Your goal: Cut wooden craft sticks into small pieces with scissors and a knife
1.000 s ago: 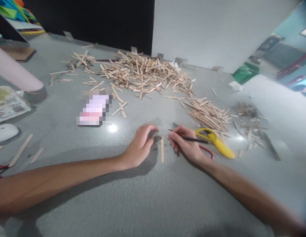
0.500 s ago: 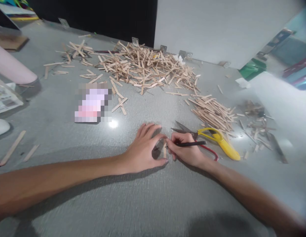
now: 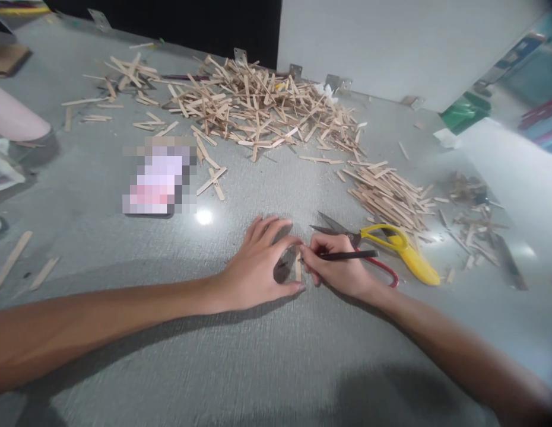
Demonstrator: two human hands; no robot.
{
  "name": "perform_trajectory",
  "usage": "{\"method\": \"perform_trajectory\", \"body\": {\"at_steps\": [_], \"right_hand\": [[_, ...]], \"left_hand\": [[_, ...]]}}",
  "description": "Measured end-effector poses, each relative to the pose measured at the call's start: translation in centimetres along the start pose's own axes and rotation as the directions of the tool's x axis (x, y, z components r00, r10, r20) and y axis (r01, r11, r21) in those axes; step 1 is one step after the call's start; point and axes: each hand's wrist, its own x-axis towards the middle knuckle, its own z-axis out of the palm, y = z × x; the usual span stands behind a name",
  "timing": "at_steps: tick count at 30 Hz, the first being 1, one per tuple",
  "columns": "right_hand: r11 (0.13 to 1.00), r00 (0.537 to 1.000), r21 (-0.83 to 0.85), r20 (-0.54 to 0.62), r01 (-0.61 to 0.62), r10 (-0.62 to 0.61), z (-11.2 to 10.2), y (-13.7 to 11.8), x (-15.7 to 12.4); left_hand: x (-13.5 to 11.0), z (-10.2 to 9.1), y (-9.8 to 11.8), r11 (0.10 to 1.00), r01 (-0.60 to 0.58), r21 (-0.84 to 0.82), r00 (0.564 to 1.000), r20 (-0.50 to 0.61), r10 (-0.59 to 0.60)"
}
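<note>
A short wooden stick lies on the grey table, between my two hands. My left hand pins it, index fingertip at its far end and thumb at its near end, the other fingers spread. My right hand is closed on a dark pencil, whose tip touches the stick. Scissors with a yellow and a red handle lie just behind my right hand, blades pointing left.
A big heap of wooden sticks covers the back of the table. A neater pile lies right of centre, with offcuts further right. A blurred-out object lies left of centre. Loose sticks sit at the left edge.
My left hand has moved right and clamped the stick between index finger and thumb. My right hand has brought the pencil tip onto the stick. The view has tilted down slightly.
</note>
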Motion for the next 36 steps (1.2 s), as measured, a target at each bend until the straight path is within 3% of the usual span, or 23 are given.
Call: {"method": "perform_trajectory", "body": {"at_steps": [36], "right_hand": [[0.998,0.999,-0.052,-0.015,0.047,-0.048,0.03,-0.83,0.01]], "left_hand": [[0.06,-0.02,-0.09,1.000,0.004,0.002,1.000,0.009,-0.004]]}}
